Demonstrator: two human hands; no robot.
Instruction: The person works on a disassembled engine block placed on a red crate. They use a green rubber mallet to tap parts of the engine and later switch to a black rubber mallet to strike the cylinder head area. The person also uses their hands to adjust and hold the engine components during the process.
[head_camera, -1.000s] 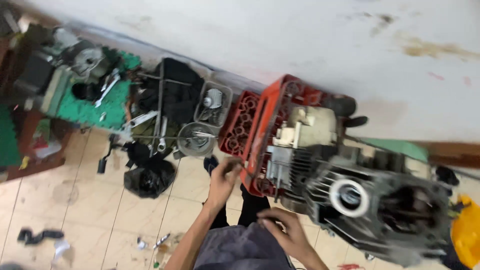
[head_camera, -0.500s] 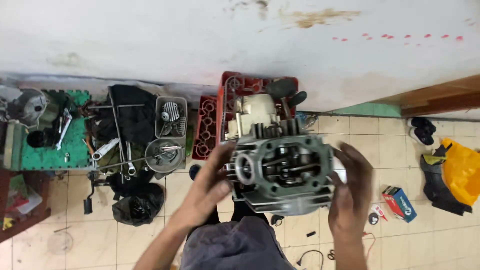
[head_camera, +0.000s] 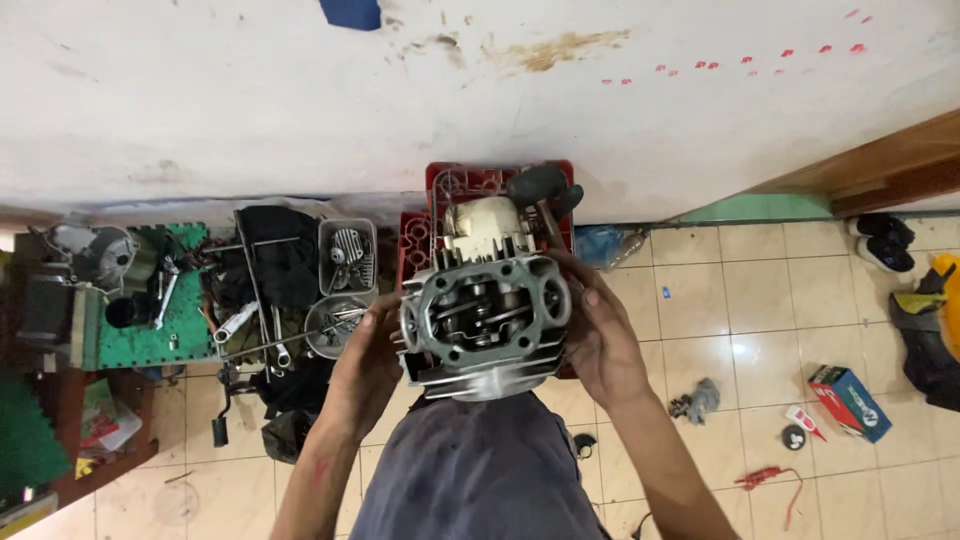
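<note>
we hold the engine cylinder head (head_camera: 487, 325) up in front of us, over our lap, with its open top turned to the camera so the rocker arms and camshaft inside are in plain sight. our left hand (head_camera: 368, 368) is clasped on its left side, fingers curled against the finned edge; our right hand (head_camera: 598, 340) is clasped on the right side, thumb lying over the rim. both hands are closed on the casting, not spread.

as for progress, we judge the part to be well stripped down: no cover sits over the rocker box, and the head is free of any engine block and carried wholly in our hands. the internals are still fitted, so whatever is to be done with them looks not yet started. we cannot tell whether any bolts or small parts are missing from it.

just behind the head stands a red plastic crate (head_camera: 455, 190) against the white wall (head_camera: 300, 100), with a cream-coloured engine part (head_camera: 485, 225) on it. to the left on the tiled floor (head_camera: 730, 300) lie a green mat (head_camera: 150, 335) with spanners and a metal basket (head_camera: 347, 255) of small parts. a small box (head_camera: 848, 402) and a rag (head_camera: 695, 400) lie well apart on the right.
</note>
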